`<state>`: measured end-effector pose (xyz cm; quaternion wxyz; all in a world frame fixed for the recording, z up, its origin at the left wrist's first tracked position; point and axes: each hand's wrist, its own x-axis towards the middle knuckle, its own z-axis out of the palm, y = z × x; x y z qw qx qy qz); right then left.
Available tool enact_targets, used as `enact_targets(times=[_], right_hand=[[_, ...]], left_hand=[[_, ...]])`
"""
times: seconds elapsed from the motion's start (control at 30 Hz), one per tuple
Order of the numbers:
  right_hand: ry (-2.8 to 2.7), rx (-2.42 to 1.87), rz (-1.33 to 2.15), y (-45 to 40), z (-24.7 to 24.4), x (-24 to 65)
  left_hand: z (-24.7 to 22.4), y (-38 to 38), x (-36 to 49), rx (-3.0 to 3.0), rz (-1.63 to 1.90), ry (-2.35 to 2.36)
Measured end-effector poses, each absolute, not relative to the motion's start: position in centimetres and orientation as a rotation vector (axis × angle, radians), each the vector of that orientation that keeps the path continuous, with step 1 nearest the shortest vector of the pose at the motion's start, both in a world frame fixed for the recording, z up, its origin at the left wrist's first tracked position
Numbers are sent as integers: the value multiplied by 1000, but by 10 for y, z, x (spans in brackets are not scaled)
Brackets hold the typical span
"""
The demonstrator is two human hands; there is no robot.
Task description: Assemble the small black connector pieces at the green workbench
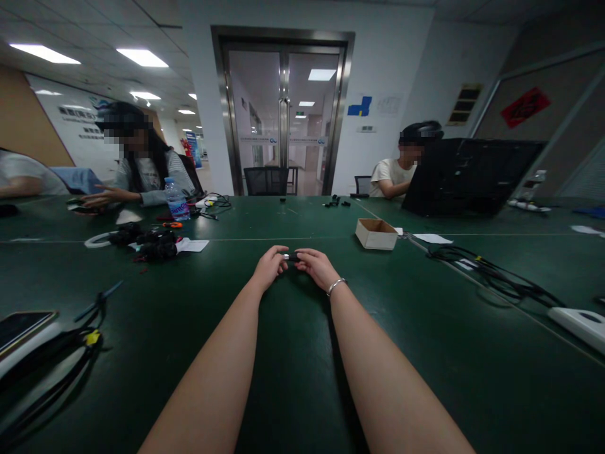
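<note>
Between my two hands, just above the green table (pixel 293 378), is a small black cylinder (pixel 292 257) with a shiny silver end. My left hand (pixel 271 267) pinches the silver end at the left. The black end sits in the fingertips of my right hand (pixel 319 267), which has a silver bangle (pixel 336 287) at its wrist. The cylinder lies roughly level and its exact kind is too small to make out. Fingers cover part of both its ends.
An open cardboard box (pixel 377 236) stands right of my hands. Black cables (pixel 491 271) lie at the right, a bundle of black gear (pixel 158 243) and a water bottle (pixel 176 200) at the left. Small black pieces (pixel 334 200) lie farther back. Co-workers sit across the table near a monitor (pixel 467 176).
</note>
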<state>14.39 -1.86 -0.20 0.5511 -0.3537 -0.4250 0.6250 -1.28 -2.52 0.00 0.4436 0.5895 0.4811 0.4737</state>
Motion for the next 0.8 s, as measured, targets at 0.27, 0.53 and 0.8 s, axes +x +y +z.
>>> enact_targets(times=[0.27,0.53,0.8], right_hand=[[-994,-851,1475,-19,-1,144],[-1015,-851,1456,-19,-2,144],[-1059,-821,1472,-21,-1,146]], left_hand=[[3,-27,-11,1463,1181,1193],[-6,-20,-15,1513,1161,1248],[-12,-14,-16,1566,1143,1307]])
